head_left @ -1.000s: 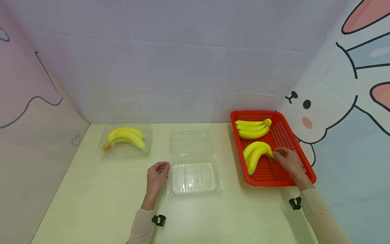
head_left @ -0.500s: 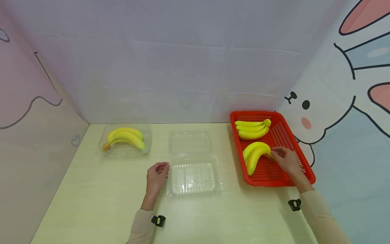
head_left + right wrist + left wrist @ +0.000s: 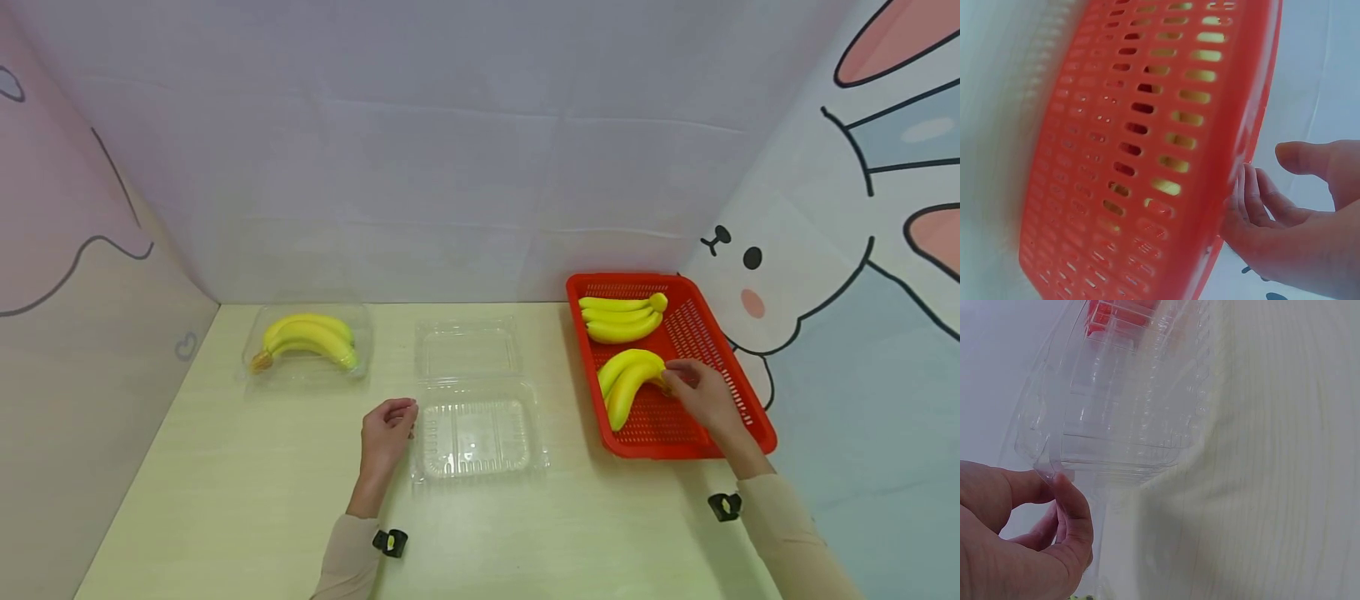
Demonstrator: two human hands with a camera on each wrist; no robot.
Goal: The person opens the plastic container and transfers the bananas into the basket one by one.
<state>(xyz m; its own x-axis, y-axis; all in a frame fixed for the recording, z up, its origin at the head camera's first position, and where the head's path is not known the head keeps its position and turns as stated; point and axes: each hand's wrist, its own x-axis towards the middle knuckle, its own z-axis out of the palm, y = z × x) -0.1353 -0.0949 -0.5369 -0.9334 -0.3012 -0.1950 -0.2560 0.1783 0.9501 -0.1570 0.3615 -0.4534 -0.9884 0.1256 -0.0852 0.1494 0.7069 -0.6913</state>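
A clear plastic clamshell container (image 3: 477, 437) lies with its lid spread back on the table. My left hand (image 3: 387, 433) pinches its left rim between thumb and fingers, as the left wrist view shows up close (image 3: 1041, 531). Inside a red plastic basket (image 3: 753, 417) lie two bunches of bananas. My right hand (image 3: 707, 402) reaches over the basket, fingertips at the stem of the nearer banana bunch (image 3: 633, 385). In the right wrist view, the right hand's thumb (image 3: 1304, 156) stands apart from the fingers, whose tips are hidden behind the basket rim.
Farther back in the basket sits the other banana bunch (image 3: 622, 317). At the table's back left, a clear container (image 3: 363, 321) holds bananas. A pale curtain (image 3: 450, 167) rises behind the table (image 3: 247, 483), with printed cloth at both sides.
My right hand has shifted slightly left toward the stem of the nearer banana bunch. The left hand and the clamshell container stay in place.
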